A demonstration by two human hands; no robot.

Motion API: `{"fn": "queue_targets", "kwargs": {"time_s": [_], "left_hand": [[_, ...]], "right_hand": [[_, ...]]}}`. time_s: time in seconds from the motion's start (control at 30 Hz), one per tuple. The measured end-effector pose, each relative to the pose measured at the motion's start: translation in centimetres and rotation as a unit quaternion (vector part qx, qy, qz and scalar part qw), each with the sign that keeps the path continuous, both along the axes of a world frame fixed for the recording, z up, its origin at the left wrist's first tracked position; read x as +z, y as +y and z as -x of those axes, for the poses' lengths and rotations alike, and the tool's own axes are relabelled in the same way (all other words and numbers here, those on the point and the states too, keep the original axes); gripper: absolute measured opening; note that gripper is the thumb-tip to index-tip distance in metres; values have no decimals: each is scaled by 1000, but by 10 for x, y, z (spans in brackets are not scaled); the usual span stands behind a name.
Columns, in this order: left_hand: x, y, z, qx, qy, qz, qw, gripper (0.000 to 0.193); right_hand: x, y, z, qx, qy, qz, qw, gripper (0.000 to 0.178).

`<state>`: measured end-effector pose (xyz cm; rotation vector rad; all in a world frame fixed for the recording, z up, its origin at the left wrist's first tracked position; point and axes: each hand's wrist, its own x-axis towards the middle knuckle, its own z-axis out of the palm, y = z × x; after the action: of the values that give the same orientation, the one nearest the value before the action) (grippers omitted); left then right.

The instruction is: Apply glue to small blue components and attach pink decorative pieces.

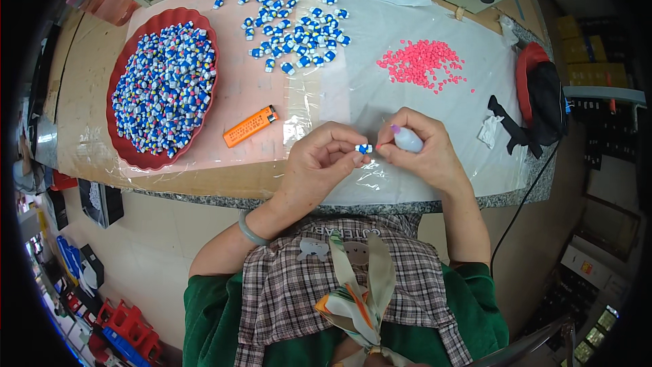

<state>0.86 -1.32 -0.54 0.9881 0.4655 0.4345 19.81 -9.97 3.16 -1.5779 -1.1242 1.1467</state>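
Red scalloped bowl [178,15] of small blue-and-white pieces [163,88]; orange lighter [248,128]; left hand [324,156] pinching one blue-and-white figure [364,149] over the table [401,189]; right hand [433,151] (just beside it) grasping a pale squeeze bottle [409,140] and pink bit [380,147]; pink pile [422,64] beyond.

Left hand [322,160] pinched; right [435,155] curled

The person wears a dark-green short-sleeved top [479,309] beneath a brown-and-white checked fabric apron [407,278]. Its far edge bears pale lettering [365,232], a grey appliqué [312,250] left and a brown appliqué [356,253] right. A knotted cream-and-orange patterned scarf [382,272] hangs centrally. A smooth grey-green bangle [251,230] encircles the left forearm [224,249].
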Motion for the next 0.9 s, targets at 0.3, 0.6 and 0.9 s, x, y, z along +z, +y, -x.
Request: {"fn": "queue_targets", "kwargs": {"time_s": [0.3,0.6,0.9], "left_hand": [[-9,-5,-1,11,7,-106,994,23],[-9,-6,-1,18,35,-232,972,21],[-10,-5,0,24,14,-167,986,21]], "right_hand": [[0,-4,9,-14,17,30,999,22],[1,-2,11,-13,19,69,997,24],[-3,-4,14,-24,-84,9,996,24]]}}
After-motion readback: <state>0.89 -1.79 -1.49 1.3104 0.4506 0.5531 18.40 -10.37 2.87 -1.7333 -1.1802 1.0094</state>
